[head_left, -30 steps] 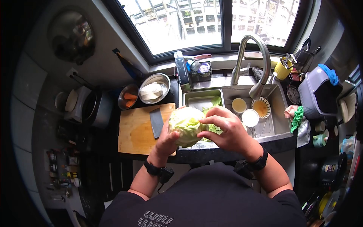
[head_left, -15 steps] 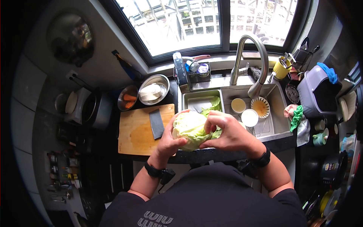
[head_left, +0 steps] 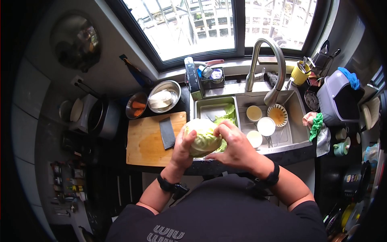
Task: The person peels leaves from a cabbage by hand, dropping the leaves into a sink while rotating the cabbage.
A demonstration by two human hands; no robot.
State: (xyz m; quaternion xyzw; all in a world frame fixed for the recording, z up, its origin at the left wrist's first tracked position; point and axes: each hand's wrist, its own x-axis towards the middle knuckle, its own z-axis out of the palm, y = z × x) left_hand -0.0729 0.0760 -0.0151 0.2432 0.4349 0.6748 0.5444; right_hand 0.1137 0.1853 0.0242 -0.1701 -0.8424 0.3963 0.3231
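A pale green cabbage is held up in front of me, over the near edge of the sink. My left hand grips it from the left, thumb on its near face. At its right side, my right hand has its fingers bent against the outer leaves, the thumb underneath. Behind the cabbage, loose green leaves lie in the steel tray in the left part of the sink. The cabbage hides part of this tray.
Left of the sink lies a wooden cutting board with a cleaver on it. Behind it stand a steel bowl with a white item and a smaller bowl with orange pieces. Several bowls sit in the right basin under the faucet.
The cabbage has turned in my hands and shifted slightly left. My right hand has moved a little to the right and down, uncovering another white bowl in the basin.
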